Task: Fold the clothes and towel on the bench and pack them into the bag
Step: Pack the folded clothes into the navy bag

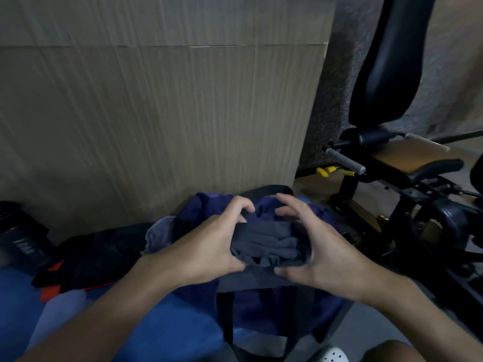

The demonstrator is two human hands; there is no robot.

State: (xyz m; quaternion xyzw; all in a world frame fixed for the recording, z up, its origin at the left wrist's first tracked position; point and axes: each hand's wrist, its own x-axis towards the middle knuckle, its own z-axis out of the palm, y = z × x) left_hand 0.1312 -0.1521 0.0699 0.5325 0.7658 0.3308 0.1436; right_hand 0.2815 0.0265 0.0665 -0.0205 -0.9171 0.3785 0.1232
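Left hand: The left hand [209, 244] curls round the left end of the grey cloth [271, 244]. The fingers bend over the top and the palm presses the side.
Right hand: The right hand [313, 259] cups the right end. The thumb is under the cloth and the fingers bend over it, half open.
Grey cloth: It is folded into a small thick bundle, low in the middle of the frame, right above the bag [266, 312].
Why held so: I think two hands squeeze both ends so the folds stay shut while the bundle goes in.
Bag: It is dark blue with black straps. It sits at the right end of the desk [15, 309], low in the frame. Its mouth seems open under the bundle, but the hands hide most of it.
Still to do: Black clothes [86, 259] with an orange bit lie on the desk at lower left. A pale cloth [156, 233] lies bunched just left of the bag. It may be the towel, but I cannot tell. Both look unfolded.
Writing: A black bottle [18, 239] at the far left has pale letters. They are too blurry to read. No other words show.
Around: A big brown box [156, 113] fills the top. A black gym machine [392, 165] stands at the right.
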